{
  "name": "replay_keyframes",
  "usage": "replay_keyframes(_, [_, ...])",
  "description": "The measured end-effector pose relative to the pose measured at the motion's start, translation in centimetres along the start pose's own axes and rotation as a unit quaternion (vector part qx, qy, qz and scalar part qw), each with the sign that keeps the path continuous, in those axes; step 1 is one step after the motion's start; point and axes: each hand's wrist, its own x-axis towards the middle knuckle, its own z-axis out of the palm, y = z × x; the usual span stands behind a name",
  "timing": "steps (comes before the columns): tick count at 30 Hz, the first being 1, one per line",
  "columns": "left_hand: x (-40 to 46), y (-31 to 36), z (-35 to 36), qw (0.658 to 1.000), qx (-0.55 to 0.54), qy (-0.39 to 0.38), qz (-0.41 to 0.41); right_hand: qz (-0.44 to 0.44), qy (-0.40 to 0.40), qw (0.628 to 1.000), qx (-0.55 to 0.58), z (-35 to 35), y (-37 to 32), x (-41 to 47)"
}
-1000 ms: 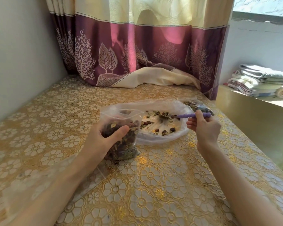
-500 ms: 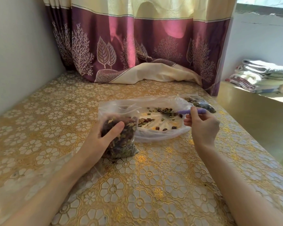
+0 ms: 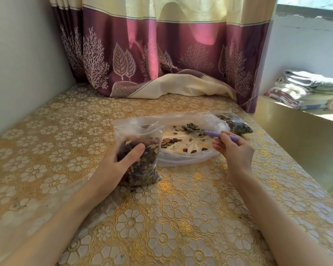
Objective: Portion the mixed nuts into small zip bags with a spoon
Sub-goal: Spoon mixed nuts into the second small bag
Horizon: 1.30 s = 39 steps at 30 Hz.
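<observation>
Item: your left hand (image 3: 121, 162) gripped the near-full zip bag (image 3: 138, 154), upright on the table (image 3: 181, 217); your right hand (image 3: 236, 152) pinched the spoon (image 3: 210, 132) over the large bag's (image 3: 190, 156) leftover nuts (image 3: 190, 127). Risks: mouth sagging, spillage, overfilling.

Left hand's fingers (image 3: 121, 160) behind zip bag (image 3: 140, 150), unseen.

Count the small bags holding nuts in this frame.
2. One small zip bag stands open beside the large plastic bag, gripped by the left hand. A second filled bag lies at the far right. Others may be hidden.
</observation>
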Motion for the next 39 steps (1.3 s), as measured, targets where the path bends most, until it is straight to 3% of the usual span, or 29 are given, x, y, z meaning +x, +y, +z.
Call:
replay_keyframes(7, [0.1, 0.1, 0.1, 0.999, 0.027, 0.021, -0.009, -0.032, -0.030, 0.997, 0.065, 0.7, -2.6, -1.7])
replay_keyframes(16, [0.3, 0.1, 0.1, 0.998, 0.042, 0.028, -0.023, -0.077, -0.162, 0.976, 0.126, 1.8, -6.1, -4.9])
replay_keyframes(26, [0.4, 0.2, 0.2, 0.999, 0.022, 0.028, -0.041, -0.144, -0.274, 0.948, 0.080, 1.9, -6.4, -5.5])
replay_keyframes(30, [0.5, 0.0, 0.0, 0.999, 0.025, 0.025, -0.039, -0.128, -0.258, 0.951, 0.109, 1.7, -6.1, -5.0])
replay_keyframes(34, [0.5, -0.1, 0.0, 0.999, 0.024, 0.018, -0.030, -0.098, -0.179, 0.971, 0.129, 1.3, -5.3, -4.0])
replay_keyframes(39, [0.3, -0.4, -0.1, 0.999, 0.026, 0.023, -0.028, -0.157, -0.084, 0.983, -0.053, 0.4, -3.5, -2.6])
